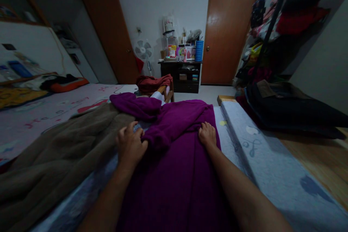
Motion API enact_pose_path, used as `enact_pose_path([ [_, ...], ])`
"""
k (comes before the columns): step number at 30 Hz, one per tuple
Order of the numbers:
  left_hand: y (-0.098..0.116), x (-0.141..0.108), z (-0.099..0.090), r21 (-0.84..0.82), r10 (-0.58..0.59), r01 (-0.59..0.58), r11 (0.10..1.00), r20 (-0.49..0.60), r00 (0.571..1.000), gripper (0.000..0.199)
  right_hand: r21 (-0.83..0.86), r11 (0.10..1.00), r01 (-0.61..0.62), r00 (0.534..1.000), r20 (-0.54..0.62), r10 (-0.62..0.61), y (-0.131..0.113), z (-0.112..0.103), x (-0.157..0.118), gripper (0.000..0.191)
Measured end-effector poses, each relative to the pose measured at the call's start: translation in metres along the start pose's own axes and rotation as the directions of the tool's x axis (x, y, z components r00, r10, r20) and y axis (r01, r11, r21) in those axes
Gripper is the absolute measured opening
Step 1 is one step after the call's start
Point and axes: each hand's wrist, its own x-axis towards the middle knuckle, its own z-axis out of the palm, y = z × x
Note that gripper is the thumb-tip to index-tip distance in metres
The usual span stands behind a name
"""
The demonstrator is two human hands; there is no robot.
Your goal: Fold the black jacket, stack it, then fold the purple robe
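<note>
A purple garment (174, 177) lies spread over the bed in front of me, with one sleeve folded across its upper part and another part reaching out to the far left. My left hand (132, 141) is at the garment's left side, fingers curled, its thumb and forefinger closed on the end of the folded purple sleeve. On the upper right part of the garment rests my right hand (207, 134), its fingers bent and pressed together on the purple cloth. A brown fleece blanket (67, 145) lies to the left of the garment.
Light blue patterned bedding (252, 145) runs along the right, with a pile of dark folded clothes (293, 108) beyond it. A pink sheet (62, 105) covers the left side. Reddish cloth (153, 82) lies on a wooden chair (170, 94) ahead; a fan (144, 50) and black cabinet (187, 79) stand behind.
</note>
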Motion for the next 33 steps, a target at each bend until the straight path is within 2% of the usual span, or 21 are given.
enact_pose_path([
  [2,-0.003,0.001,0.003,0.022,-0.001,-0.002,1.000,0.157,0.988,0.012,0.003,1.000,-0.007,1.000,0.001,0.007,0.000,0.001,0.000,0.042],
  [4,-0.007,-0.002,0.010,-0.073,0.035,-0.009,0.997,0.371,0.928,0.032,0.006,1.000,-0.009,1.000,0.006,0.009,0.001,0.002,0.001,0.041],
  [6,-0.010,-0.010,0.017,-0.141,0.104,-0.041,0.989,0.479,0.872,0.055,0.004,1.000,-0.006,1.000,0.006,0.006,0.001,0.003,0.001,0.041],
  [8,-0.008,-0.023,0.023,-0.084,0.144,-0.119,0.989,0.443,0.885,0.069,-0.005,1.000,0.001,1.000,-0.004,-0.001,0.001,0.003,0.002,0.041],
  [10,-0.003,-0.040,0.026,0.027,0.193,-0.213,0.977,0.321,0.927,0.071,-0.016,1.000,0.010,1.000,-0.010,-0.010,0.002,0.004,0.002,0.042],
  [11,0.000,-0.049,0.028,0.063,0.240,-0.265,0.962,0.261,0.935,0.071,-0.021,1.000,0.015,1.000,-0.010,-0.015,0.002,0.004,0.002,0.042],
  [13,0.007,-0.063,0.029,0.059,0.379,-0.397,0.916,0.194,0.905,0.067,-0.027,0.999,0.023,1.000,-0.009,-0.023,0.003,0.005,0.002,0.042],
  [16,0.009,-0.070,0.030,-0.036,0.537,-0.546,0.837,0.253,0.805,0.046,-0.021,0.999,0.028,0.999,-0.015,-0.029,0.005,0.007,0.003,0.042],
  [17,0.008,-0.068,0.028,-0.065,0.543,-0.550,0.833,0.289,0.788,0.038,-0.016,0.999,0.027,0.999,-0.019,-0.028,0.005,0.008,0.003,0.042],
  [19,0.002,-0.056,0.024,-0.130,0.487,-0.472,0.872,0.332,0.808,0.029,-0.007,1.000,0.017,1.000,-0.025,-0.017,0.005,0.009,0.003,0.042],
  [21,-0.006,-0.039,0.016,-0.258,0.366,-0.295,0.920,0.298,0.882,0.028,0.000,1.000,0.005,1.000,-0.024,-0.005,0.005,0.010,0.003,0.042],
  [22,-0.009,-0.029,0.011,-0.366,0.288,-0.184,0.912,0.255,0.923,0.027,0.001,1.000,0.000,1.000,-0.021,0.000,0.004,0.010,0.003,0.043],
  [23,-0.012,-0.018,0.007,-0.495,0.202,-0.071,0.866,0.217,0.955,0.025,0.003,1.000,-0.001,1.000,-0.017,0.001,0.004,0.009,0.003,0.043],
  [24,-0.014,-0.007,0.003,-0.632,0.099,0.042,0.774,0.186,0.978,0.024,0.005,1.000,0.000,1.000,-0.013,0.000,0.004,0.009,0.003,0.043],
  [25,-0.015,0.004,0.000,-0.761,-0.015,0.142,0.633,0.171,0.985,0.024,0.007,1.000,0.000,1.000,-0.009,0.000,0.004,0.008,0.003,0.043],
  [27,-0.016,0.025,-0.005,-0.924,-0.254,0.261,0.280,0.191,0.948,0.025,0.012,1.000,-0.002,1.000,-0.001,0.002,0.003,0.006,0.003,0.043],
  [29,-0.017,0.043,-0.005,-0.968,-0.412,0.251,-0.018,0.236,0.880,0.027,0.014,1.000,-0.007,1.000,0.005,0.007,0.002,0.004,0.003,0.042],
  [30,-0.019,0.050,-0.004,-0.967,-0.461,0.228,-0.115,0.256,0.850,0.028,0.013,1.000,-0.008,1.000,0.006,0.008,0.002,0.003,0.002,0.042],
  [31,-0.020,0.055,-0.003,-0.963,-0.497,0.208,-0.174,0.268,0.825,0.029,0.011,1.000,-0.007,1.000,0.007,0.007,0.002,0.003,0.002,0.042],
  [32,-0.023,0.058,0.000,-0.962,-0.529,0.193,-0.194,0.268,0.805,0.032,0.009,1.000,-0.005,1.000,0.006,0.005,0.001,0.002,0.002,0.042],
  [33,-0.025,0.059,0.003,-0.970,-0.557,0.181,-0.164,0.242,0.795,0.036,0.007,1.000,-0.003,1.000,0.005,0.003,0.001,0.002,0.002,0.042],
])
